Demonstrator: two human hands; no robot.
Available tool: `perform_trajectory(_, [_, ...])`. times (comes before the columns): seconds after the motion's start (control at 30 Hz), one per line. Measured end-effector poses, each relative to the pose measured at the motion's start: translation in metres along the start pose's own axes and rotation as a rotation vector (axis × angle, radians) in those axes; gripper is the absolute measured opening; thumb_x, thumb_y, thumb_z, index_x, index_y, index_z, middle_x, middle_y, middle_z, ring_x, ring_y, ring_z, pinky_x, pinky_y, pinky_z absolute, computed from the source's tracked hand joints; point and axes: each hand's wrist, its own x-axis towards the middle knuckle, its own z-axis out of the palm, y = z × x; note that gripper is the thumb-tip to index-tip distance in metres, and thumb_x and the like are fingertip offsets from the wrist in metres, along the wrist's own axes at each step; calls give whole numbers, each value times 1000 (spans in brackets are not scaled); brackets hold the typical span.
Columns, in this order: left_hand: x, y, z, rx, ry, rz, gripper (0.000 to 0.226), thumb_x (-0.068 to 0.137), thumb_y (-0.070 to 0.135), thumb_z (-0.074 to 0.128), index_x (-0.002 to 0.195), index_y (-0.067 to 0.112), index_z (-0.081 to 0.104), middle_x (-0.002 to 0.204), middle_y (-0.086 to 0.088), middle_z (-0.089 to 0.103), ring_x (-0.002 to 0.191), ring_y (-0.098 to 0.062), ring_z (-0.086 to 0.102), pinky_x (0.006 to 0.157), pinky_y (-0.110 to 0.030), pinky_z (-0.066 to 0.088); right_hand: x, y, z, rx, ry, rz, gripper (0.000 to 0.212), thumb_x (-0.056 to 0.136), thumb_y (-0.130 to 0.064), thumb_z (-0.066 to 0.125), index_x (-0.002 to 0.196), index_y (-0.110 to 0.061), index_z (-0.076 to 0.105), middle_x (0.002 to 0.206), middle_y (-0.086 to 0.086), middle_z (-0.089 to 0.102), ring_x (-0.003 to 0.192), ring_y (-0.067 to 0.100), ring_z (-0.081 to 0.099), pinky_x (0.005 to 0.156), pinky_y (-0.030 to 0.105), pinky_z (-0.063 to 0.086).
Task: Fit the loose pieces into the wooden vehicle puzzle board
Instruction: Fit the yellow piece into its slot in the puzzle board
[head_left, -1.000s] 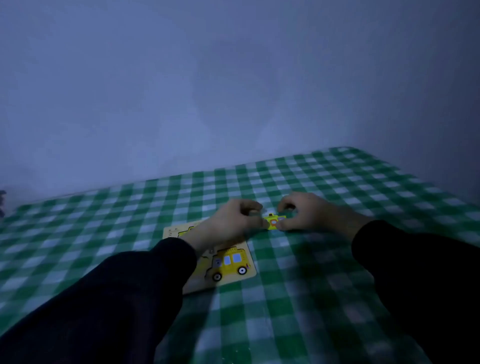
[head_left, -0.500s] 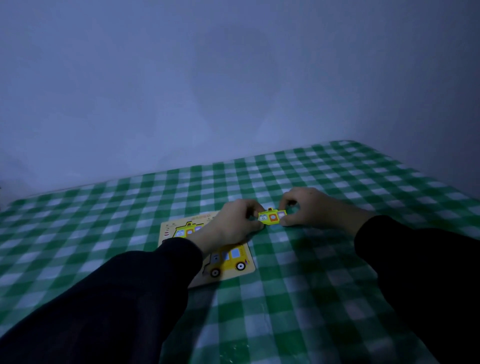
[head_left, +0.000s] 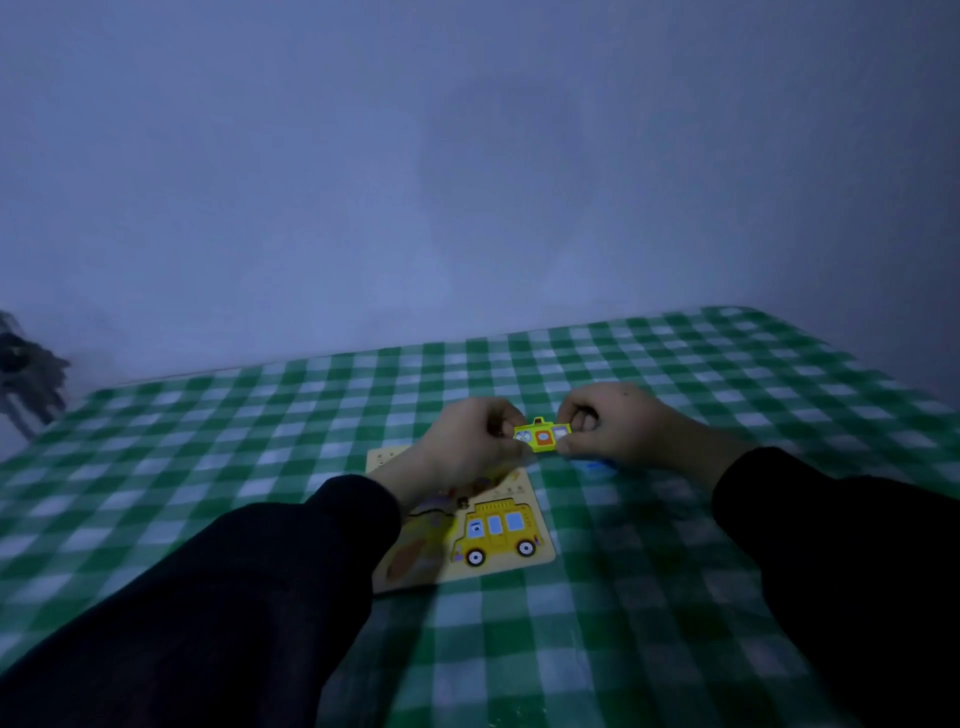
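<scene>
— Why are both hands on one piece?
— In the head view the left hand (head_left: 470, 441) and right hand (head_left: 610, 423) pinch the yellow vehicle piece (head_left: 542, 435) by its ends, lifted beyond the puzzle board (head_left: 540, 558) on the checked tabletop (head_left: 623, 623), likely to turn it before seating.
— And the board?
— A yellow bus (head_left: 496, 532) already sits in it.

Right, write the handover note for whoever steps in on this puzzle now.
Left hand and right hand: both pinch one small yellow vehicle piece, held above the green checked tablecloth, just past the board's far edge.
Flat wooden puzzle board: lies under the left wrist; the yellow bus is seated in its near right slot.
Left: seat the held piece. The other slots are partly hidden.
</scene>
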Motion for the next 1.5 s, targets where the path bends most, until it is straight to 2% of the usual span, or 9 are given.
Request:
perform_trajectory(0.2, [-14,-20,-24,-11,25,-63,27,69,33,88,90,24,73,83,3,72,76,-13,65,72,-35,55,13,-26,17,15,-22,-39,19,75,-29,75,90,-19,68,71,-9,62,66,9,58,61,31,49])
perform_trajectory(0.37, [-24,-38,-43,32,60,-75,20,75,28,83,90,24,71,85,4,70,81,-17,67,78,-40,55,23,-46,31,24,-43,-89,23,78,-27,73,98,-16,67,73,-9,61,67,8,56,64,34,50])
perform_trajectory(0.57, [-38,-61,-57,21,82,-128,26,74,28,84,73,33,59,75,12,65,72,-10,62,64,-26,49,36,-63,53,-19,-46,-122,23,77,-31,73,96,-20,67,77,-11,63,66,-1,57,50,10,41])
perform_trajectory(0.67, [-45,-66,-61,-3,73,-146,28,71,28,87,76,32,59,79,10,68,74,-11,67,64,-28,54,41,-66,61,0,-44,-117,21,75,-31,75,92,-21,67,73,-10,63,63,-1,56,53,14,43])
perform_trajectory(0.83, [-51,-73,-64,2,65,-154,26,76,25,84,77,31,59,91,0,75,85,-21,75,74,-40,62,45,-69,74,20,-72,-103,22,75,-32,74,92,-21,66,77,-7,66,71,6,63,64,30,54])
perform_trajectory(1.0, [-54,-80,-65,43,60,-163,20,78,23,83,88,28,66,93,1,73,89,-19,71,79,-36,58,48,-71,83,6,-87,-116,24,77,-32,74,95,-19,66,77,-10,62,73,8,61,60,25,48])
perform_trajectory(1.13, [-54,-84,-66,49,53,-179,19,77,22,84,90,25,70,89,2,72,85,-18,70,73,-29,57,49,-70,88,-50,-75,-136,25,76,-36,73,95,-21,66,79,-13,55,72,4,54,58,22,39])
perform_trajectory(1.3, [-54,-86,-65,85,41,-184,26,77,24,84,100,19,72,101,-3,75,93,-21,72,83,-38,60,52,-68,92,-103,-87,-160,31,77,-39,73,99,-19,66,84,-13,50,77,3,48,60,15,35])
perform_trajectory(1.5, [-55,-87,-64,101,33,-188,33,80,25,82,109,15,71,103,-4,75,92,-19,72,83,-37,61,53,-65,95,-102,-79,-163,31,77,-41,72,98,-20,65,94,-5,56,84,7,51,63,20,38])
